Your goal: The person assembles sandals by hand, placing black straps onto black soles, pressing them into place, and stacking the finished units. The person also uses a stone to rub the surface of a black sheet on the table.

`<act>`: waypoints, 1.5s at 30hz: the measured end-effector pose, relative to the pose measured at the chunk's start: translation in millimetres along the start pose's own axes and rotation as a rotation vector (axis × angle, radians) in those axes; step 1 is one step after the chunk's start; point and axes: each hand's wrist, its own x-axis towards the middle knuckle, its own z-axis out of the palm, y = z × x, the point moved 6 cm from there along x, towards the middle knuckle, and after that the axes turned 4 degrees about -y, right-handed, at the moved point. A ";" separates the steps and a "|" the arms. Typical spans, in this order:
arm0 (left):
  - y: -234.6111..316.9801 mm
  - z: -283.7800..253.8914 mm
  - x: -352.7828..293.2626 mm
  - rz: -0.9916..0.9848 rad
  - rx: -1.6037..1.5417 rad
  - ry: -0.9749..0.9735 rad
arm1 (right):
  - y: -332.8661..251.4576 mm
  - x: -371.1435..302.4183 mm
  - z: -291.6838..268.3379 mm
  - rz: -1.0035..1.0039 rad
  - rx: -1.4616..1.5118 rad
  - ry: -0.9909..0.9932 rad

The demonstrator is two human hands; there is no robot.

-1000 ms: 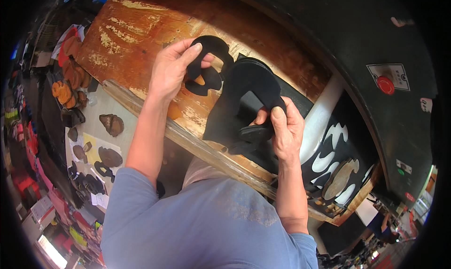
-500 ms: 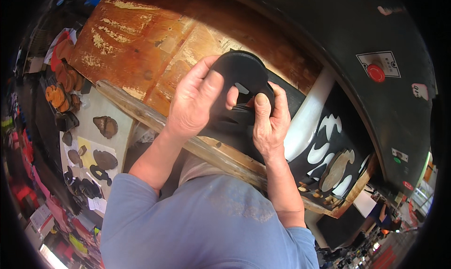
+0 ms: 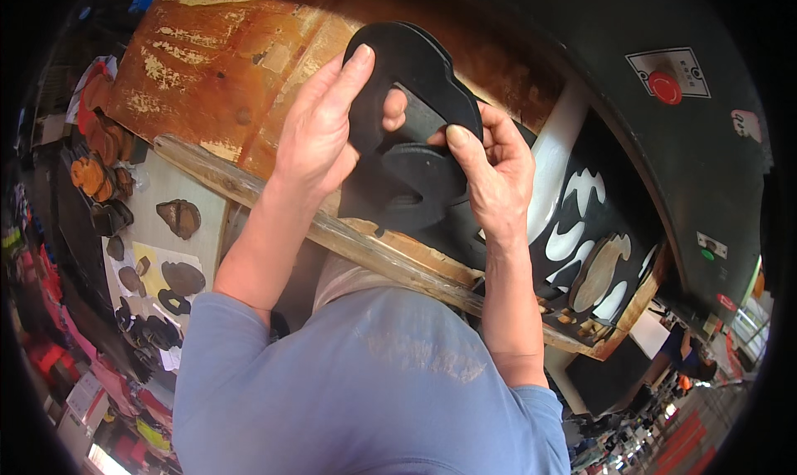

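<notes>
Between my hands is a small stack of black, curved, horseshoe-like sheet pieces (image 3: 403,51), held raised over the worktable. My left hand (image 3: 320,130) grips its left side, thumb on top and the fingers partly hidden beneath. At the other end, my right hand (image 3: 498,172) pinches the tip between thumb and fingers. Below them lies black sheet material (image 3: 386,197) with curved cut edges, partly covered by my hands.
A worn brown board (image 3: 257,68) spans the back left. The dark machine (image 3: 598,26) with a red button (image 3: 664,86) overhangs the right. White cutout shapes (image 3: 564,241) and a grey-brown template (image 3: 594,280) lie at right. Several dark pieces (image 3: 183,277) cover a left side table.
Both hands have moved farther away from my body with the black pieces, and the right hand has shifted right. The stack now looks more stretched out, showing more of its inner opening.
</notes>
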 end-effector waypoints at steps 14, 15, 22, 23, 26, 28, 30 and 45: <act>7.8 -10.3 1.2 0.215 0.604 -0.111 | -33.2 11.3 -19.1 -0.315 -0.804 -0.031; 7.3 -12.3 -2.2 0.212 0.645 -0.138 | -37.7 10.9 -18.1 -0.378 -0.881 -0.059; -6.5 -39.8 -8.5 0.276 0.753 -0.167 | -8.5 3.8 -12.3 -0.510 -0.982 -0.150; -7.7 -42.8 -10.3 0.289 0.731 -0.164 | -1.7 1.5 -14.5 -0.470 -0.917 -0.122; -14.5 -47.6 -14.7 0.261 0.746 -0.181 | 10.5 -6.3 -21.5 -0.386 -0.822 -0.046; -18.8 -50.3 -17.4 0.197 0.752 -0.187 | 15.6 -7.9 -25.0 -0.306 -0.792 -0.051; -23.0 -53.3 -18.5 0.107 0.714 -0.187 | 19.4 -7.1 -28.7 -0.189 -0.753 -0.072; -8.0 -22.2 5.2 0.133 0.579 0.000 | 34.5 -1.3 -28.9 0.107 0.016 0.071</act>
